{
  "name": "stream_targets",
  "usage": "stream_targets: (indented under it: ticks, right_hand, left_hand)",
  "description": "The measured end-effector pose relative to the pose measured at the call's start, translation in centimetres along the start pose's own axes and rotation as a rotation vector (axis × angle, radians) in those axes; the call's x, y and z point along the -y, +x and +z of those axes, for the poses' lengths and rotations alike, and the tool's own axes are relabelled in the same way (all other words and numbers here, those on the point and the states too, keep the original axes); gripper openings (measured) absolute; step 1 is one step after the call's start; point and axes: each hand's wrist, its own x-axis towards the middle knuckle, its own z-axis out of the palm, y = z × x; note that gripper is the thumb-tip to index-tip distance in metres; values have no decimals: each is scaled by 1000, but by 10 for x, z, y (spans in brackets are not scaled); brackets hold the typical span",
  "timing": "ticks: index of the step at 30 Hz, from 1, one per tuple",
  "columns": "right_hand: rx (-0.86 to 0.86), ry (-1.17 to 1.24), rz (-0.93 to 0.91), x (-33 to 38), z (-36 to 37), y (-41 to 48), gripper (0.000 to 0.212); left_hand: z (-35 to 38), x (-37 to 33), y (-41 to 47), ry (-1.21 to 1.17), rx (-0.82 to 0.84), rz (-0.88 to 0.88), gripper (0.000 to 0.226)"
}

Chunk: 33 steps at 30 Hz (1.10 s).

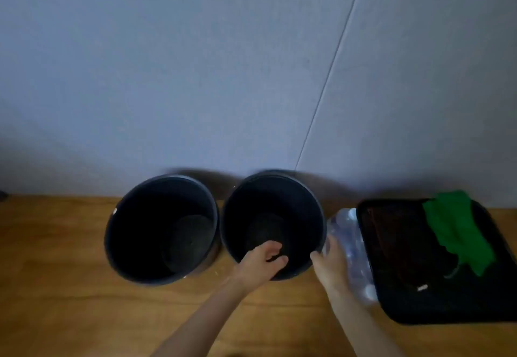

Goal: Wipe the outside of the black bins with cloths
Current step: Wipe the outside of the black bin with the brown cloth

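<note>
Bins: the left bin [159, 230] and the right bin [268, 211], both black, stand upright and open side by side at the back edge of the wooden surface [70, 286], close to the wall [195, 76]. Their rims almost touch.
Left hand [263, 258]: it reaches over the near rim of the right bin with its fingers curled over it, so it seems to grip the rim.
Right hand [330, 265]: it lies at the outer right side of the same bin. I cannot tell whether it holds anything.
Handling: the bins look empty, so they are probably light, stiff and smooth outside. I think the rim is the best hold, one hand steadying while the other wipes.
Cloth: the green cloth [458, 230] lies in the black tray [419, 309] at the right edge, and no hand touches it.
Bottle: the plastic bottle [349, 242] lies between the right bin and the tray.
</note>
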Motion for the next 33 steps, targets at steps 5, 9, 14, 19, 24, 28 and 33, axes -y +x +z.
stream_targets:
  ticks: [5,9,14,19,24,28,33]
  right_hand:
    - [-48,81,51,-35,25,21,36]
    - [-131,191,-55,-39,28,23,31]
    - [-100,356,-45,-30,22,29,49]
    - [-62,368,-76,-27,2,29,51]
    - [-260,91,-258,-41,-52,52,36]
    - [-412,-281,-236,-64,-90,75,35]
    - [-163,-600,-60,-98,-103,80,69]
  left_hand:
    - [21,21,36,269,96,154,59]
    - [34,18,44,795,92,299,64]
    - [44,20,49,1066,-42,443,37]
    - [50,21,46,1098,-120,474,37]
    - [39,21,42,975,-194,488,38]
    - [33,7,20,751,-238,528,23]
    - [25,-3,-2,517,-316,547,20]
